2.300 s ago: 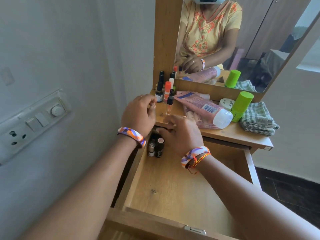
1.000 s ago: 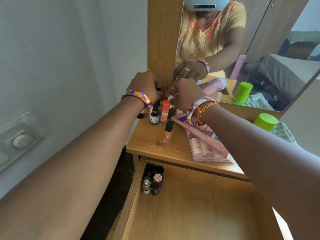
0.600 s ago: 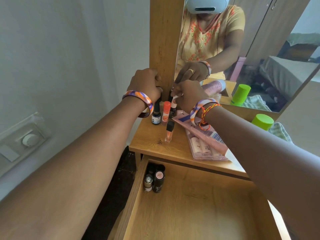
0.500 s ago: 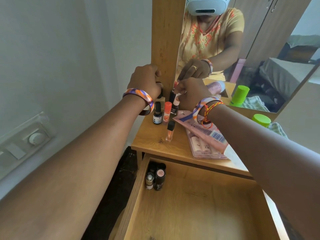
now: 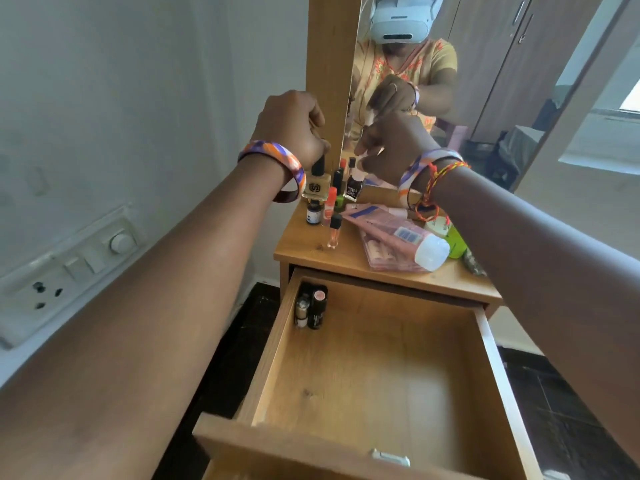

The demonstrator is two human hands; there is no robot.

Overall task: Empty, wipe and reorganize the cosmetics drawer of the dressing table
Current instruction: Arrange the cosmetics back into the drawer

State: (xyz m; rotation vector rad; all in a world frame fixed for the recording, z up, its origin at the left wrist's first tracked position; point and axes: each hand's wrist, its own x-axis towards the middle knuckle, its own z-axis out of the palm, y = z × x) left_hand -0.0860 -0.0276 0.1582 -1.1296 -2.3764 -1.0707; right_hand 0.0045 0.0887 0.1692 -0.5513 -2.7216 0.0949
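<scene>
Both hands have lifted off the tabletop (image 5: pixel 349 258) since a moment ago, each now carrying a bottle up from the cluster by the mirror. The left hand (image 5: pixel 294 128) has its fingers clamped on the black cap of a squat tan bottle (image 5: pixel 316 188), which hangs clear above the small dark dropper bottle (image 5: pixel 314 214) and the orange-capped tube (image 5: pixel 329 206). The right hand (image 5: pixel 391 147) has its fingers closed round a dark nail-polish bottle (image 5: pixel 355 181), also raised.

The drawer (image 5: pixel 381 375) stands pulled out below, its floor mostly bare, with two lipsticks (image 5: pixel 311 306) standing in the back left corner. A pink tube (image 5: pixel 398 237) with a white cap lies on the tabletop over a clear pink case, and a slim perfume vial (image 5: pixel 334 233) stands in front of the cluster.

With the drawer floor bare and looking wiped, I judge that the refill is under way: these two bottles are probably bound for the drawer beside the lipsticks.
</scene>
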